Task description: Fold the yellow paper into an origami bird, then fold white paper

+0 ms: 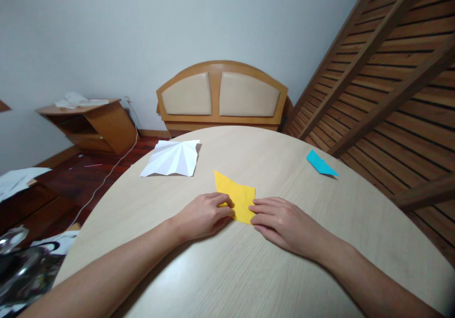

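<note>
A folded yellow paper [237, 195] lies flat on the round light-wood table [249, 270], near the middle. My left hand [204, 215] rests on the table with its fingertips pinching the paper's near left edge. My right hand [280, 221] lies flat beside it, fingertips pressing the paper's near right corner. Both forearms stretch across the table toward me.
A creased white paper [172, 159] lies at the table's far left. A folded blue paper [320, 163] lies at the far right. Beyond the table stand a padded wooden headboard [222, 97], a slatted wooden frame [387, 71] leaning right, and a low wooden shelf [92, 121] left.
</note>
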`<state>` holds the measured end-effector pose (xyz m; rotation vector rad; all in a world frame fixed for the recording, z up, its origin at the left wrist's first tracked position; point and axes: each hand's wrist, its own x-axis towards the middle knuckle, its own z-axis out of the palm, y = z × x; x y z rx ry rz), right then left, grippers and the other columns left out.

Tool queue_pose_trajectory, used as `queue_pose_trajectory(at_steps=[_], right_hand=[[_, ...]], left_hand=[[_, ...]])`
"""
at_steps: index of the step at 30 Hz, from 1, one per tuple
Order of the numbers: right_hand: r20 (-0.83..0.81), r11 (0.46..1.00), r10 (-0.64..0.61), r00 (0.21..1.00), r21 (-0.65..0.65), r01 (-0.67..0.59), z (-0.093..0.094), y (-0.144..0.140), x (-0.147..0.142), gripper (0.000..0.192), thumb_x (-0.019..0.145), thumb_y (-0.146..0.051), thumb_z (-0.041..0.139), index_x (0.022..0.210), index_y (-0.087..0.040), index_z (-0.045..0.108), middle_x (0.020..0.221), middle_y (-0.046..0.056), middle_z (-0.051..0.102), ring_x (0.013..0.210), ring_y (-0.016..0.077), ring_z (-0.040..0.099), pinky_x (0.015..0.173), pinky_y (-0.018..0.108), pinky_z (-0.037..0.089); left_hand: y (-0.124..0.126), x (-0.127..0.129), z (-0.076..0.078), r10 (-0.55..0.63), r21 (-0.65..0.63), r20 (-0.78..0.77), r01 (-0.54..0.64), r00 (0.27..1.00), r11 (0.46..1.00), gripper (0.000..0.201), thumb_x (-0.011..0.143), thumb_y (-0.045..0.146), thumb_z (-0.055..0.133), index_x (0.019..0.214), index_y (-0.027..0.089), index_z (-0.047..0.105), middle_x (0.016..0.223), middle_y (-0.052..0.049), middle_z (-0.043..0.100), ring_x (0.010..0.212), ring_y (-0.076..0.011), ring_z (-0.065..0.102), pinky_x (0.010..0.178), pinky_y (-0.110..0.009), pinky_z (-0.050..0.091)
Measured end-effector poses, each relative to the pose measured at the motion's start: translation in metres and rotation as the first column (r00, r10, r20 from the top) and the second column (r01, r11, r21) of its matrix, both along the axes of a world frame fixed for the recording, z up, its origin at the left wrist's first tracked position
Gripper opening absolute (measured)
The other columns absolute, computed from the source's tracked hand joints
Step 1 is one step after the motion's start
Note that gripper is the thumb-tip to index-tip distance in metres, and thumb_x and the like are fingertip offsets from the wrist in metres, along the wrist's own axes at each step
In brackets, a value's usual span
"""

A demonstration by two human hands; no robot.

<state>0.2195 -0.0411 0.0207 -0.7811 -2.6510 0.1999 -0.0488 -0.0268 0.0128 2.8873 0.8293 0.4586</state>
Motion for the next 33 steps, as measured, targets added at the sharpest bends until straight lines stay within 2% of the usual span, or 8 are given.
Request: queue_pose_trajectory(at_steps=[4, 9, 16, 20, 27, 33], right_hand=[[0.043, 1.0, 0.028, 0.999, 0.004, -0.029, -0.001, 0.0, 0.001, 0.022, 0.091, -0.012, 0.059, 0.1, -0.024, 0.075, 0.115, 0.006, 0.076, 0.108, 0.0232, 0.071, 0.097, 0.041, 0.054], [0.064, 0.998, 0.056, 0.996, -0.022, -0.054, -0.001, -0.002, 0.001, 0.029, 0.087, -0.008, 0.061, 0.104, -0.025, 0.076, 0.12, 0.005, 0.075, 0.109, 0.0235, 0.07, 0.097, 0.04, 0.054], [-0.035, 0.995, -0.063, 0.997, -0.084, 0.06, -0.003, -0.009, -0.012, 0.009, 0.09, -0.016, 0.066, 0.09, -0.021, 0.074, 0.108, 0.005, 0.077, 0.099, 0.023, 0.072, 0.101, 0.044, 0.05], [-0.017, 0.98, -0.153, 0.988, -0.127, 0.15, -0.002, -0.011, -0.019, 0.009, 0.09, -0.013, 0.066, 0.086, -0.021, 0.068, 0.098, 0.002, 0.076, 0.091, 0.02, 0.071, 0.105, 0.045, 0.046], [0.021, 0.969, -0.231, 0.973, -0.085, 0.231, -0.001, -0.012, -0.025, 0.013, 0.087, -0.007, 0.062, 0.082, -0.019, 0.063, 0.086, 0.005, 0.071, 0.085, 0.0222, 0.067, 0.083, 0.04, 0.054], [-0.065, 0.949, -0.307, 0.949, -0.1, 0.3, -0.01, -0.015, -0.027, 0.013, 0.085, -0.005, 0.063, 0.08, -0.018, 0.063, 0.114, 0.012, 0.068, 0.111, 0.027, 0.063, 0.094, 0.044, 0.053]], left_hand=[[-0.001, 0.0, 0.001, 0.003, 0.006, -0.032, -0.003, 0.999, 1.0, 0.02, 0.1, 0.018, 0.048, 0.103, 0.017, 0.067, 0.114, -0.01, 0.068, 0.096, -0.0201, 0.069, 0.081, -0.032, 0.058], [0.001, -0.002, 0.002, -0.026, 0.013, -0.043, 0.026, 0.999, 1.0, 0.021, 0.103, 0.021, 0.045, 0.107, 0.016, 0.065, 0.116, -0.011, 0.067, 0.1, -0.0203, 0.069, 0.086, -0.033, 0.057], [0.003, -0.001, 0.005, -0.021, 0.068, -0.088, 0.027, 0.996, 0.997, 0.024, 0.105, 0.023, 0.042, 0.098, 0.016, 0.064, 0.098, -0.008, 0.07, 0.089, -0.0189, 0.068, 0.08, -0.03, 0.055], [0.0, 0.002, 0.004, 0.003, 0.108, -0.136, 0.012, 0.991, 0.994, 0.023, 0.103, 0.025, 0.044, 0.091, 0.016, 0.062, 0.089, -0.006, 0.067, 0.079, -0.0181, 0.065, 0.069, -0.028, 0.052], [-0.005, 0.006, 0.004, 0.054, 0.102, -0.188, -0.035, 0.981, 0.994, 0.019, 0.102, 0.023, 0.045, 0.09, 0.017, 0.059, 0.086, -0.004, 0.065, 0.073, -0.0171, 0.061, 0.061, -0.027, 0.045], [-0.006, 0.01, 0.004, 0.164, 0.052, -0.138, -0.158, 0.977, 0.986, 0.021, 0.102, 0.025, 0.046, 0.089, 0.016, 0.06, 0.086, -0.004, 0.065, 0.073, -0.0174, 0.062, 0.062, -0.028, 0.045]])
